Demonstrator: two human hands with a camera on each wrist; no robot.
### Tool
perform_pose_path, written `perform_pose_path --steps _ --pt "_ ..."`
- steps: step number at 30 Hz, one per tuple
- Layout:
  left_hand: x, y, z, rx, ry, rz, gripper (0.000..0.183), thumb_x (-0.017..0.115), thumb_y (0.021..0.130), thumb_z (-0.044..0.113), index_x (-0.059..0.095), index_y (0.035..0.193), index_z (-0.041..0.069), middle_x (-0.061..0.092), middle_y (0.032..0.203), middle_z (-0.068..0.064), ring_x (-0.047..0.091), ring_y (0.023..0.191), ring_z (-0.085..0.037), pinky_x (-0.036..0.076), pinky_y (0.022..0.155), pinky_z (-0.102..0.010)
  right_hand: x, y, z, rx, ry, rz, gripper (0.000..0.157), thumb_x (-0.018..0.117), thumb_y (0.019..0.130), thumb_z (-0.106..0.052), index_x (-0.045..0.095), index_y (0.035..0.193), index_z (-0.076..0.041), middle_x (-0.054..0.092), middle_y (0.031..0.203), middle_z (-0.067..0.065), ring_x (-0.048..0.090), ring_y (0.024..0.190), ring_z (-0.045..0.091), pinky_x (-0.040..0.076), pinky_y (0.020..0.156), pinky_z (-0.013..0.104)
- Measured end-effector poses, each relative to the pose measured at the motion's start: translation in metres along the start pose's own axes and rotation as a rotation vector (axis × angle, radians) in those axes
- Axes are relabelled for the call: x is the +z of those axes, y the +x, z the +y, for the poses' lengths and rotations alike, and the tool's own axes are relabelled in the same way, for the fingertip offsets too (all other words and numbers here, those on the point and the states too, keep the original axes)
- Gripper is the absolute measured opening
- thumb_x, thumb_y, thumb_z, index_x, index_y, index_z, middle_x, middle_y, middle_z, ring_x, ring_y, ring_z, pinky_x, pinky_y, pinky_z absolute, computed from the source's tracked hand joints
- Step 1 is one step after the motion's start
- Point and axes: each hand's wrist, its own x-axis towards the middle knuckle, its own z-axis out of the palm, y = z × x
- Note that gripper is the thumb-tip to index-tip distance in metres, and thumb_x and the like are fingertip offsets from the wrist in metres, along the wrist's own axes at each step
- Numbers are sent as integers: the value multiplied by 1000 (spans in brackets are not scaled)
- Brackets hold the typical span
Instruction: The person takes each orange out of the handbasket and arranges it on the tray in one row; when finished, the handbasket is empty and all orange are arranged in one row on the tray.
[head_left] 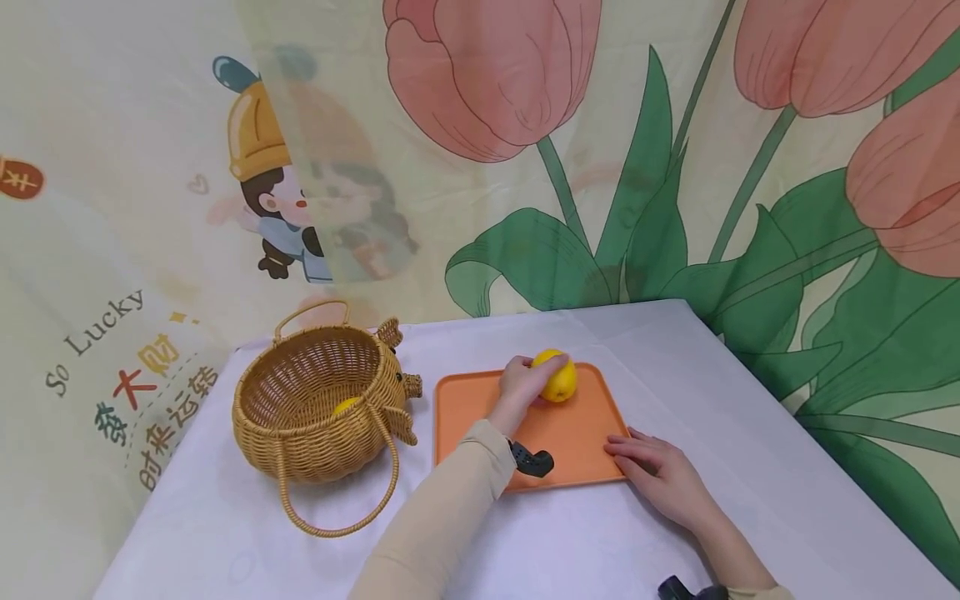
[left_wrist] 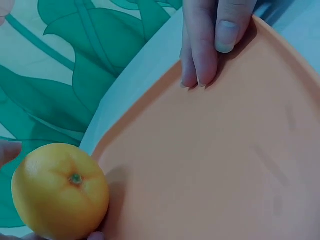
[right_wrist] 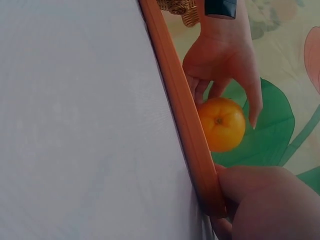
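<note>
My left hand [head_left: 522,385] is around an orange [head_left: 558,376], which looks yellow in the head view, over the far side of an orange-coloured tray [head_left: 480,417]. In the right wrist view its fingers bend behind the orange [right_wrist: 222,125] and the thumb extends along the other side. The left wrist view shows the fruit's green stem dimple; the orange [left_wrist: 60,192] overlaps the tray's edge there. My right hand [head_left: 663,479] rests at the tray's near right corner. Its fairly straight fingers [left_wrist: 204,60] lie over the rim, tips inside the tray.
Left of the tray stands a wicker basket [head_left: 255,454] shaped like a pig, one handle hanging down in front. Inside it a yellow round thing [head_left: 345,406] partly shows. A white cloth [head_left: 225,542] covers the table, and a printed curtain [head_left: 420,283] hangs behind.
</note>
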Motion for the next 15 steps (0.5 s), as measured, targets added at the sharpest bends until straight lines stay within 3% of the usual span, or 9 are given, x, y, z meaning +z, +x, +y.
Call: perform_pose_path --steps 6,15 --pt "-8 -1 0 31 12 -40 80 78 85 56 52 139 2 57 128 -12 59 103 -25 57 86 -36 -3 0 -2 -57 7 23 23 72 97 -13 79 119 -17 71 126 3 51 135 39 34 109 64" --pt "-18 -7 -2 26 32 -58 83 74 88 57 48 146 3 54 140 -15 61 106 -26 55 93 -38 -2 0 -2 -29 6 -1 23 70 99 -16 78 120 -18 70 129 3 49 137 40 33 110 64"
